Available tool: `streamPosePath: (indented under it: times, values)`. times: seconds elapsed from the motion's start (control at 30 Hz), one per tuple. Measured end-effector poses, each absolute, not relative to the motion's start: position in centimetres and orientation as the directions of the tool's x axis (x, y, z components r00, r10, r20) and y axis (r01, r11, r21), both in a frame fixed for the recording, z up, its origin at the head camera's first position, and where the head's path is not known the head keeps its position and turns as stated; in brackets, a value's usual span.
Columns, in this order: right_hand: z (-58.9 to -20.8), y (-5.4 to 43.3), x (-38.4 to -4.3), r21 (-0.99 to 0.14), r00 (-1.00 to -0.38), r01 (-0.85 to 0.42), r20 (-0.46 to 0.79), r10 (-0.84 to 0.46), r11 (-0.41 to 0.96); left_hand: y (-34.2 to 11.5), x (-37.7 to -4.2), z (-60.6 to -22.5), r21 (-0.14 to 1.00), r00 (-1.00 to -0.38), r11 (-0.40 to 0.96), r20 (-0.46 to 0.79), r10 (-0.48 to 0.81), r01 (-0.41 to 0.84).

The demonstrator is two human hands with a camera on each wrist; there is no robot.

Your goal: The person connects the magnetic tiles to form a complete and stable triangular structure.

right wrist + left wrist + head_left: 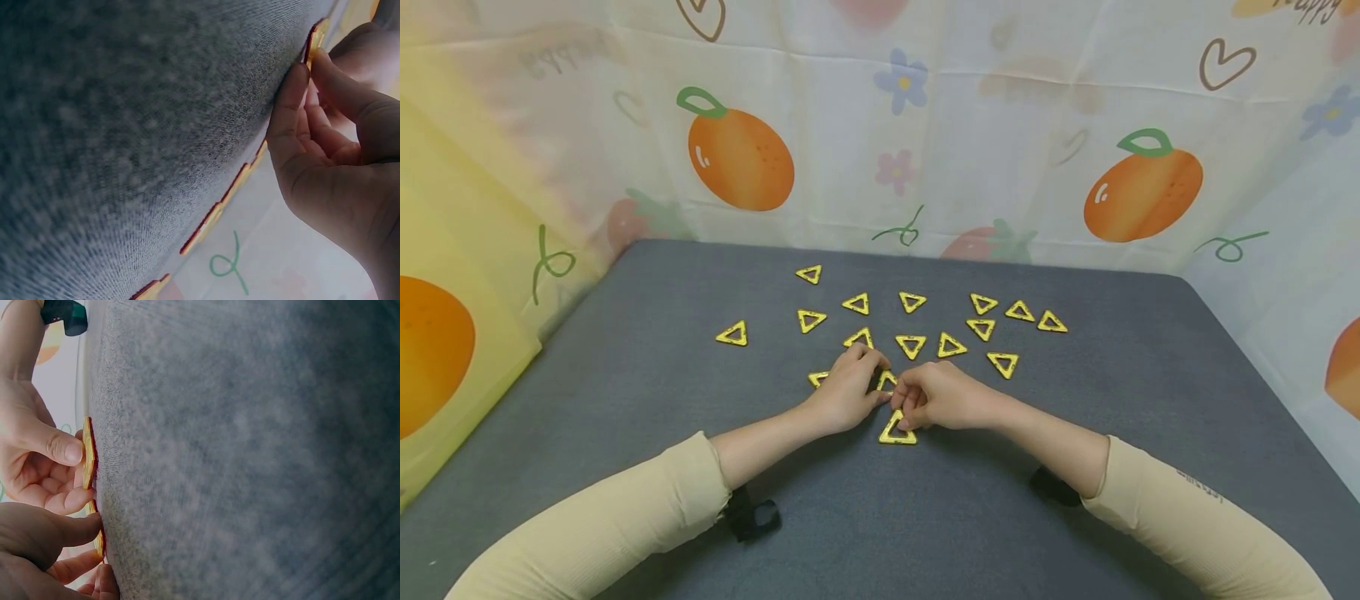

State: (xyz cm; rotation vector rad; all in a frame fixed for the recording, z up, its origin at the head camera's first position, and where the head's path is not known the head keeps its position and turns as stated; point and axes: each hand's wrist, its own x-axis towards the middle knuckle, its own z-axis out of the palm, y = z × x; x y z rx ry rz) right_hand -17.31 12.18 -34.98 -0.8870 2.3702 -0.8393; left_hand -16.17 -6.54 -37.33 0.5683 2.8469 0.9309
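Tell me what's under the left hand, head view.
One yellow triangle shows partly left of the left hand, another beyond it, a third in its pinch. Their covered parts, and anything fully underneath, cannot be seen.

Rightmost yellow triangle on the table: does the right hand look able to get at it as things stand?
Probably yes, though the right hand would first have to release the held triangle. Between it and the rightmost triangle only another flat triangle seems to lie, low enough to pass over.
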Motion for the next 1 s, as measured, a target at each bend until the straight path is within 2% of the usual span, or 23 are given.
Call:
streamPosePath:
  times: [0.57,0.8,1.0]
  values:
    - [-34.7,12.4,-17.3,-0.701,-0.651,-0.413,-0.218,-0.727,0.581,-6.4,-16.1,-37.2,0.585,-0.926,0.746,0.024,0.378,0.319]
    - [-34.3,13.1,-16.9,-0.653,-0.664,-0.444,-0.221,-0.714,0.614,-6.5,-16.1,-37.2,0.591,-0.927,0.74,0.031,0.375,0.319]
    - [-34.6,13.5,-16.7,-0.651,-0.651,-0.474,-0.194,-0.734,0.593,-6.6,-16.1,-37.2,0.616,-0.931,0.725,0.038,0.364,0.309]
